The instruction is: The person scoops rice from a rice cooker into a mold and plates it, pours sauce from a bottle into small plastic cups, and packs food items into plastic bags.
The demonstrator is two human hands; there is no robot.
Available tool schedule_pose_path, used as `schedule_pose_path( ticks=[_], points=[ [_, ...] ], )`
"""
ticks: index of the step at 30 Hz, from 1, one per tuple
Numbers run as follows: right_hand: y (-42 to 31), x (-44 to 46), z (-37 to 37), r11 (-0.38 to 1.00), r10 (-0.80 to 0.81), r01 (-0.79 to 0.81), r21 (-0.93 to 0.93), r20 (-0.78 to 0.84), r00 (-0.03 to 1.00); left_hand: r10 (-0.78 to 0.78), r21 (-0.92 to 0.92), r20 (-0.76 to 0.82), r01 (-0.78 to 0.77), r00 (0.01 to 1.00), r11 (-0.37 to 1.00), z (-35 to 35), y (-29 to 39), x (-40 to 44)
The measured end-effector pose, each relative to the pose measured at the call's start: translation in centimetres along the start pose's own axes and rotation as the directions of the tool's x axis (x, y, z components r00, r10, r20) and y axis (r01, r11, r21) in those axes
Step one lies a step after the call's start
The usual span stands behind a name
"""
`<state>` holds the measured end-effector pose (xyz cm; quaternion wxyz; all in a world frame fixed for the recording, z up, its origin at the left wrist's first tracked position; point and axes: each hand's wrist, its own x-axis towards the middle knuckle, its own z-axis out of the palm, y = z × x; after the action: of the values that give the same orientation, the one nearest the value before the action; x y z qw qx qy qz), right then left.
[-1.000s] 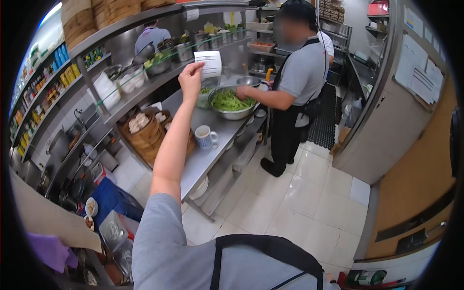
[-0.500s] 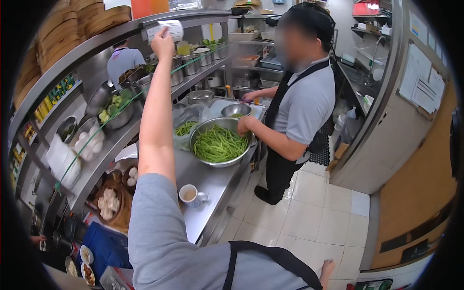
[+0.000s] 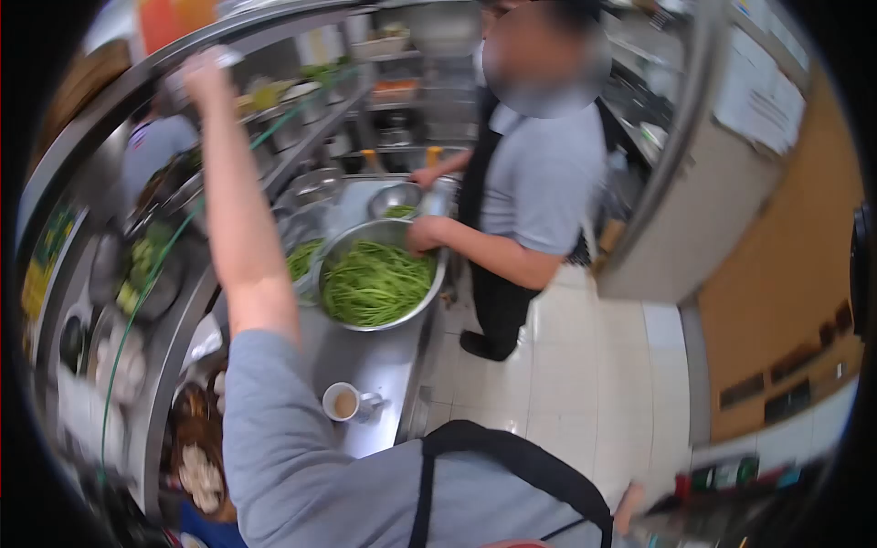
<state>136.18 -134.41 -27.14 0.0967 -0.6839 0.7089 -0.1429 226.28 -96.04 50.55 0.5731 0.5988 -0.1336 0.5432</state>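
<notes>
My left arm reaches up to the upper metal rail, where my left hand (image 3: 203, 78) is closed on a white paper slip (image 3: 226, 57); motion blur smears both. Low at the right edge of my body, my right hand (image 3: 628, 504) hangs at my side, blurred, its fingers not clear. Below my raised arm, a white mug (image 3: 338, 406) of light brown drink stands on the steel counter (image 3: 331, 354). Farther along is a large steel bowl (image 3: 373, 234) of long green beans (image 3: 376, 285). A co-worker's hand (image 3: 424, 235) is at its rim.
The co-worker (image 3: 539, 183) stands right of the counter, beside a smaller steel bowl (image 3: 393, 195). Left, a shelf carries containers of vegetables (image 3: 151, 265). Behind it is another person (image 3: 157, 151). Tiled floor (image 3: 557, 365) leads to a wooden door (image 3: 776, 301).
My view has swung and blurred, and my left hand with the paper slip appears farther left. The co-worker's far hand appears closer to the small bowl.
</notes>
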Motion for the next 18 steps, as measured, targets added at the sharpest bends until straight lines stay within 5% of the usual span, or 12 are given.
schedule_pose_path(
  ticks=[2,4,5,6,7,9,10,11,12,14,15,18],
  points=[
    [-2.8,2.5,-0.6,0.941,0.074,-0.167,0.296,0.3,0.951,0.226,0.099,-0.327,-0.205,0.917,0.974,0.8,-2.2,-1.1],
    [-11.3,2.2,-6.5,0.764,0.164,-0.234,0.602,0.17,0.972,0.576,0.272,-0.286,-0.512,0.766,0.815,0.7,-2.7,-3.4],
    [-15.9,2.0,-9.8,0.646,0.207,-0.215,0.733,0.103,0.973,0.527,0.042,-0.355,-0.55,0.772,0.834,1.8,-0.9,-6.9],
    [-20.1,1.6,-15.3,0.549,0.174,-0.145,0.823,0.057,0.983,0.416,-0.095,-0.294,-0.459,0.861,0.883,1.5,6.7,-14.4],
    [-21.9,2.2,-17.4,0.301,0.247,-0.103,0.948,0.026,0.969,0.281,-0.163,-0.194,-0.314,0.94,0.935,1.4,11.8,-21.3],
    [-25.1,2.1,-24.0,0.061,0.289,-0.051,0.997,0.031,0.957,0.303,-0.578,0.309,-0.075,0.902,0.812,1.9,14.8,-32.5],
    [-25.6,1.2,-27.5,-0.112,0.171,-0.064,0.992,0.083,0.982,0.242,-0.66,0.555,0.245,0.796,0.71,0.0,19.2,-39.8],
    [-26.7,0.3,-30.4,-0.26,0.178,-0.037,0.965,0.086,0.98,0.441,-0.624,0.69,0.164,0.574,0.764,-1.8,19.8,-45.1],
    [-26.2,-0.4,-32.1,-0.359,0.167,-0.038,0.933,0.104,0.98,0.618,-0.696,0.7,0.148,0.358,0.703,-4.5,22.6,-49.2],
    [-23.8,-2.0,-33.7,-0.519,0.135,-0.039,0.854,0.126,0.983,0.752,-0.614,0.657,0.541,-0.053,0.574,-9.3,26.5,-55.8],
    [-22.1,-2.9,-34.3,-0.579,0.125,-0.042,0.814,0.139,0.982,0.825,-0.67,0.533,0.503,-0.187,0.546,-11.7,28.7,-58.0],
    [-15.9,-7.5,-35.3,-0.647,0.278,0.028,0.762,0.202,0.939,0.94,-0.796,0.235,0.506,-0.248,0.332,-19.3,35.3,-63.0]
  ],
)
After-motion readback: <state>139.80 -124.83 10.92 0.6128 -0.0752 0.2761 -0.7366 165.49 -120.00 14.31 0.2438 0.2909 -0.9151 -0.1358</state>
